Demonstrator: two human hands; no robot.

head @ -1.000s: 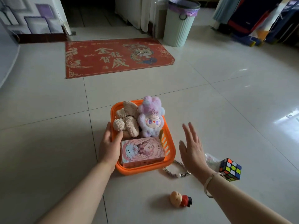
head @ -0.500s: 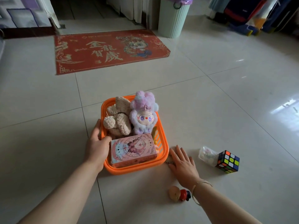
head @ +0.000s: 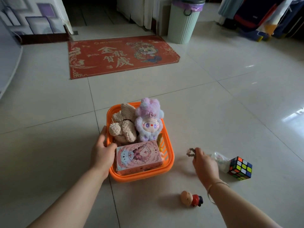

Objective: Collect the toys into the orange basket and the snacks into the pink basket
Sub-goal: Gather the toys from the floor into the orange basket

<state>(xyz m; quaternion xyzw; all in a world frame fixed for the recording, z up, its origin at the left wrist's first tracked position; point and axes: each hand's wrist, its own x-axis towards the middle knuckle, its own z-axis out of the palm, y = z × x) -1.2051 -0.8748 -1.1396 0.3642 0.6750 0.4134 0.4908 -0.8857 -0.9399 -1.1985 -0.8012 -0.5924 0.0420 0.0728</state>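
**Two hands at the orange basket on a tiled floor**

The orange basket (head: pixel 170 159) stands on the pale tiled floor (head: pixel 213 112). Inside it, at the far end, a beige plush toy (head: pixel 123 127) leans beside a purple plush doll (head: pixel 149 122), the two touching; at the near end a pink illustrated box (head: pixel 138 157) lies flat, its near side against the basket wall.

Left hand (head: pixel 102 153): grip clenched on the basket's left rim, thumb hooked over the rim beside the pink box, fingers along the outer wall.

Right hand (head: pixel 204 163): raised above the floor to the right of the basket, apart from it; grip pinching a string of beads (head: pixel 190 151) between thumb and fingertips. The beads are blurred and their full length cannot be made out. A thin bangle (head: pixel 218 184) circles the right wrist.

On the floor: a puzzle cube (head: pixel 241 168) lies just right of the right hand, with a small clear bag (head: pixel 219 157) touching its left side and partly hidden by the hand. A small figurine (head: pixel 191 198) with a round tan head and red body lies on its side nearer the camera, between the two forearms.

Background: a red doormat (head: pixel 121 56) and, beyond its right end, a pale green waste bin (head: pixel 182 25). The pink basket is not in view.
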